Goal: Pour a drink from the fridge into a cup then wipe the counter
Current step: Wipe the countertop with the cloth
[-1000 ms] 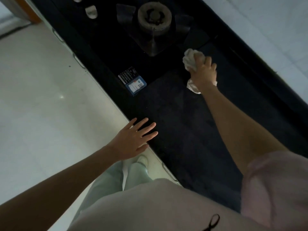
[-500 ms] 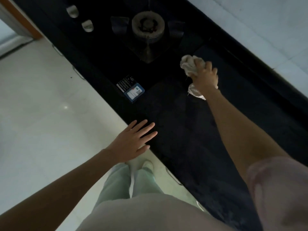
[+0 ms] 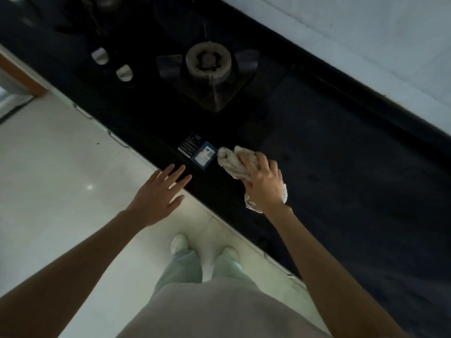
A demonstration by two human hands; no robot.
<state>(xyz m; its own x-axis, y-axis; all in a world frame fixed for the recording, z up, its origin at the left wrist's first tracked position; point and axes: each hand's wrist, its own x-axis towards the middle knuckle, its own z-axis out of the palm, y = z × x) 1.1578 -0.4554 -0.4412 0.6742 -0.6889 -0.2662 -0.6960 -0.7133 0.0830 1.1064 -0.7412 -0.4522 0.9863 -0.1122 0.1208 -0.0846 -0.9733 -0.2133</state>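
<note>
A dim, underexposed kitchen view: the black bench running from upper left to lower right swallows nearly all detail, its surface reading as murky grain. The pale floor at left is the brightest area, carrying a small specular glint at centre left, and the white wall at upper right shows a cool bluish cast. Light is soft and flat, with faint shadows. Straight edges bow toward the frame corners from the wide-angle lens. The picture is slightly soft overall, with compression smearing in dark zones.
</note>
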